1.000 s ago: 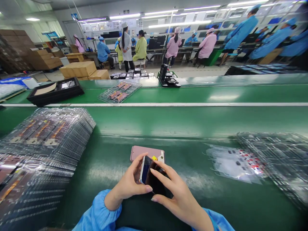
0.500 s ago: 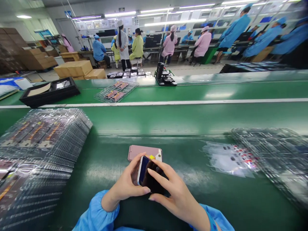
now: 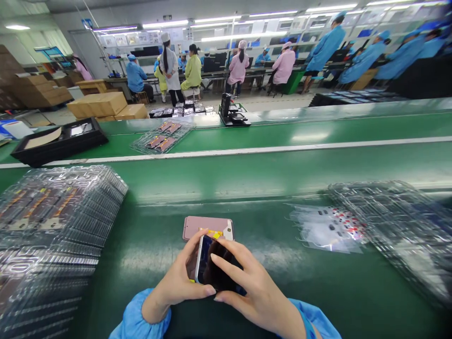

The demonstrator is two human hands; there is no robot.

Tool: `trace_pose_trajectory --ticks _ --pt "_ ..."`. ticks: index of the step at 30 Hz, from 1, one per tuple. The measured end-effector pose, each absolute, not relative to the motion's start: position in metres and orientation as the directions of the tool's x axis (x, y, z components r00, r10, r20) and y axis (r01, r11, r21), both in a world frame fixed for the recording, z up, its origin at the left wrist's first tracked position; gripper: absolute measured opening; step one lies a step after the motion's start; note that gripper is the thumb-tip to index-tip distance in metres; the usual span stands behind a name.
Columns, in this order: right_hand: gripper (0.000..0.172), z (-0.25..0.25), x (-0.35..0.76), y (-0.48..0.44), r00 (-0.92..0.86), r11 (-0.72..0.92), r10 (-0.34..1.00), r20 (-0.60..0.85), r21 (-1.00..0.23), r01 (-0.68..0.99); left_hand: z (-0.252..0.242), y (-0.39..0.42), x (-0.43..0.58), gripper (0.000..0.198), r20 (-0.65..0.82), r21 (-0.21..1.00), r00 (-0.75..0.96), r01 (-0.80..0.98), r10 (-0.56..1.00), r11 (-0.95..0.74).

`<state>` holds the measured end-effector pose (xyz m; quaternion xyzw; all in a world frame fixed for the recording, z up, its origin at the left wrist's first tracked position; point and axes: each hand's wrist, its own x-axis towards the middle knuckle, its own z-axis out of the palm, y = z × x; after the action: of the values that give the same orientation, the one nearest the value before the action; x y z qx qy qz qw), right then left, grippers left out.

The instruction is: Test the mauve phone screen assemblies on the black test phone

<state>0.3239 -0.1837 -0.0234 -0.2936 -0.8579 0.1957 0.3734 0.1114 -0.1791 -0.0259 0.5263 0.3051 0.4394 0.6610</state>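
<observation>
A phone with a dark screen (image 3: pixel 206 266) is gripped between both hands just above the green bench near its front edge. My left hand (image 3: pixel 180 278) wraps its left side with the thumb under the lower end. My right hand (image 3: pixel 247 287) covers its right side, fingers laid across the screen. A pink phone back cover (image 3: pixel 201 227) with a yellow tab lies flat on the bench just beyond the held phone.
Stacked clear blister trays (image 3: pixel 52 221) holding parts fill the left. Clear plastic trays (image 3: pixel 395 226) and a sheet of small stickers (image 3: pixel 328 228) lie at the right. A green conveyor (image 3: pixel 282 134) carries a tray of parts (image 3: pixel 160 138) and a black tray (image 3: pixel 56 141). Several people work beyond.
The view has drifted, so everything sits a little further left in frame. Both hands keep hold of the phone, which has tipped slightly flatter.
</observation>
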Motion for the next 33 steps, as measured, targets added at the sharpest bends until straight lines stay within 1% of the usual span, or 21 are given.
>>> trace_pose_trajectory --ticks 3,6,11,14,15,16,17,18,19,20,21,23,24,26,28,31,33 --pt "0.047 -0.023 0.324 -0.184 -0.548 0.751 0.652 0.525 -0.549 0.367 -0.028 -0.179 0.109 0.092 0.044 0.972 0.436 -0.225 0.899 0.061" --pt "0.047 -0.022 0.324 -0.183 -0.553 0.755 0.648 0.524 -0.536 0.377 -0.028 -0.179 0.108 0.094 0.027 0.966 0.457 -0.241 0.889 0.094" --pt "0.059 -0.02 0.325 -0.181 -0.55 0.78 0.625 0.554 -0.47 0.413 -0.029 -0.18 0.11 0.093 0.045 0.944 0.454 -0.311 0.89 0.111" --pt "0.059 -0.022 0.324 -0.181 -0.52 0.777 0.63 0.577 -0.453 0.438 -0.032 -0.18 0.113 0.092 0.016 0.931 0.44 -0.334 0.898 0.147" --pt "0.059 -0.023 0.323 -0.18 -0.505 0.771 0.636 0.584 -0.456 0.444 -0.033 -0.18 0.114 0.088 -0.009 0.919 0.432 -0.351 0.902 0.177" --pt "0.06 -0.024 0.323 -0.18 -0.487 0.762 0.647 0.586 -0.472 0.444 -0.033 -0.179 0.115 0.08 -0.049 0.899 0.424 -0.376 0.904 0.226" --pt "0.062 -0.026 0.324 -0.179 -0.469 0.747 0.665 0.581 -0.507 0.431 -0.032 -0.178 0.116 0.068 -0.106 0.869 0.417 -0.402 0.903 0.288" --pt "0.067 -0.028 0.325 -0.178 -0.447 0.717 0.697 0.561 -0.568 0.404 -0.03 -0.176 0.117 0.055 -0.165 0.833 0.409 -0.429 0.897 0.349" --pt "0.072 -0.03 0.326 -0.177 -0.419 0.667 0.74 0.526 -0.65 0.363 -0.027 -0.173 0.117 0.046 -0.22 0.8 0.398 -0.448 0.89 0.398" --pt "0.075 -0.032 0.328 -0.176 -0.384 0.594 0.792 0.474 -0.743 0.31 -0.023 -0.169 0.116 0.04 -0.263 0.778 0.381 -0.46 0.887 0.428" --pt "0.075 -0.033 0.33 -0.175 -0.355 0.495 0.846 0.397 -0.832 0.251 -0.019 -0.165 0.114 0.037 -0.285 0.771 0.357 -0.466 0.889 0.435" --pt "0.063 -0.033 0.335 -0.171 -0.35 0.243 0.919 0.183 -0.961 0.135 -0.01 -0.156 0.108 0.037 -0.276 0.785 0.318 -0.47 0.907 0.404" --pt "0.057 -0.033 0.337 -0.17 -0.389 0.109 0.919 0.067 -0.99 0.088 -0.006 -0.153 0.105 0.038 -0.261 0.792 0.31 -0.473 0.914 0.386" --pt "0.056 -0.031 0.339 -0.168 -0.513 -0.122 0.851 -0.115 -0.992 0.021 0.0 -0.146 0.098 0.039 -0.239 0.807 0.292 -0.471 0.926 0.356" --pt "0.056 -0.029 0.338 -0.168 -0.601 -0.246 0.778 -0.183 -0.969 -0.023 0.002 -0.142 0.092 0.038 -0.237 0.826 0.254 -0.456 0.938 0.332" --pt "0.052 -0.028 0.336 -0.169 -0.61 -0.26 0.774 -0.166 -0.963 -0.068 0.001 -0.14 0.091 0.04 -0.255 0.844 0.214 -0.426 0.943 0.324" --pt "0.048 -0.031 0.334 -0.169 -0.576 -0.245 0.804 -0.147 -0.965 -0.096 0.0 -0.141 0.095 0.048 -0.235 0.836 0.275 -0.432 0.932 0.338"
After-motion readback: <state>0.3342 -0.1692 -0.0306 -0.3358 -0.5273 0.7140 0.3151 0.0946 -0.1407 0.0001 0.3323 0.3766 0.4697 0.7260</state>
